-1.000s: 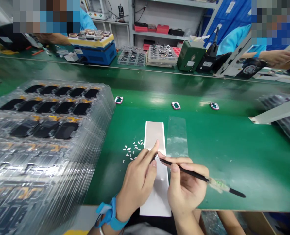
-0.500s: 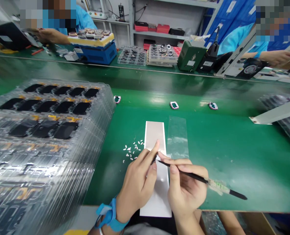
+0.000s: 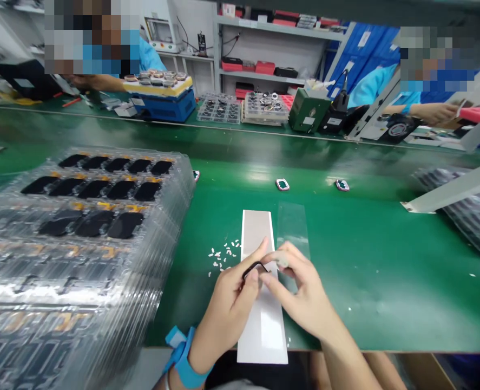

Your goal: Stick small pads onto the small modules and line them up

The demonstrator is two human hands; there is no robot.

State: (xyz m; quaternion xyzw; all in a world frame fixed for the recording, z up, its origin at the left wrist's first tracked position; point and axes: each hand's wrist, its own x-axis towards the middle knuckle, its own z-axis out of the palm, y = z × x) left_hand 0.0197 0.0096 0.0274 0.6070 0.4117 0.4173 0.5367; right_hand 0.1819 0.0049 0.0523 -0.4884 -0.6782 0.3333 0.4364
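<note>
A small curved black part (image 3: 255, 268) is pinched between the thumb and fingers of the left hand (image 3: 227, 309), just above a white backing strip (image 3: 256, 230). The right hand (image 3: 304, 292) curls close beside it; whether it grasps anything cannot be told.

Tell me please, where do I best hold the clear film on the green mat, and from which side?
Pinch the clear film at its far right corner, coming from the right. It lies flat, so a corner lifts easiest, and the right hand is over its near end.
</note>
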